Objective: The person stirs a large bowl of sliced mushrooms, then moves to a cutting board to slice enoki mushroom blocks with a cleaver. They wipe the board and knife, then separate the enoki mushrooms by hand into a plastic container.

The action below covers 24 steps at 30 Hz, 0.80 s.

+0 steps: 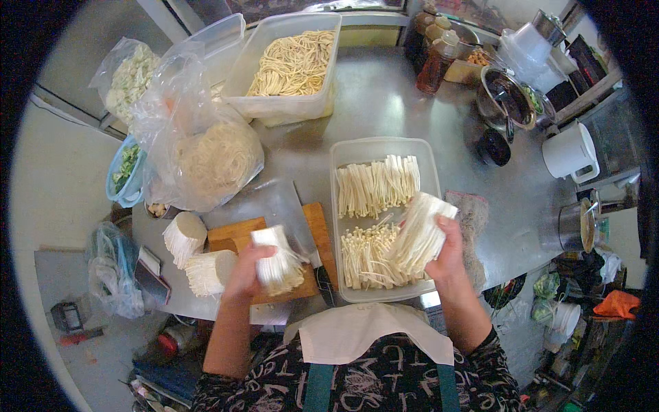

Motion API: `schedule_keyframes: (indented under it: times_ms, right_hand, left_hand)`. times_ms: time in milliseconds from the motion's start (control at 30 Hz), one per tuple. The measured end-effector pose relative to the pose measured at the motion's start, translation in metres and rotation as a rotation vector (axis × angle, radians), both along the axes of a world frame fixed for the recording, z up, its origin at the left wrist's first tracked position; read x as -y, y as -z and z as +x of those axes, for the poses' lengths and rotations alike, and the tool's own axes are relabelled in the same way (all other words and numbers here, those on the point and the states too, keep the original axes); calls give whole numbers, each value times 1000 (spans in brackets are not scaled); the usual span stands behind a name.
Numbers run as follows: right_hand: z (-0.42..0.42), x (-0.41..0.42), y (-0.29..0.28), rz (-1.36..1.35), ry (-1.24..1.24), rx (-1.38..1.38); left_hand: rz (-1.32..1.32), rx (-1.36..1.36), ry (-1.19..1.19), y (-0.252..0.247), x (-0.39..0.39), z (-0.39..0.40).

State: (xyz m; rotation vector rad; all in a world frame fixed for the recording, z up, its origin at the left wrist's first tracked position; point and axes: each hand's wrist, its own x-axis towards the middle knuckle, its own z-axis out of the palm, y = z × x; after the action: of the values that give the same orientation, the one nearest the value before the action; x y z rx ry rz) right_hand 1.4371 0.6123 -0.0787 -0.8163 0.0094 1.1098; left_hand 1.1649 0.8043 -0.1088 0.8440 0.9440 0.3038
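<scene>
My left hand (252,270) grips a bundle of enoki mushrooms (278,260) above a wooden cutting board (239,232). A larger enoki bundle (425,232) is in my right hand (448,252), over the right side of a translucent plastic tray (437,177). Two rows of enoki lie inside that tray, an upper row (378,185) and a lower row (365,257). Two cut enoki clumps, one (186,237) behind the other (211,270), rest left of the board. A knife (322,278) lies across the board's right part, its dark handle towards me, beside the tray.
Behind the board stand a plastic bag of noodles (221,159) and a plastic bin (280,108) of noodles. A grey cloth (468,226) lies right of the tray. Sauce bottles (437,62), a metal pot (527,121), a black bowl (494,147) and a white jug (569,149) stand towards the right.
</scene>
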Motion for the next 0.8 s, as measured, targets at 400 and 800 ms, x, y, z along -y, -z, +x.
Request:
schedule_keyframes:
  times_ms: [400,800]
  right_hand:
    - [-15,-11,8,130,-291,-225]
    - [-46,-29,-9,-38,-341,281]
  left_hand:
    - [1351,-365,333,-32,37,68]
    - [149,199,245,-35,74,115]
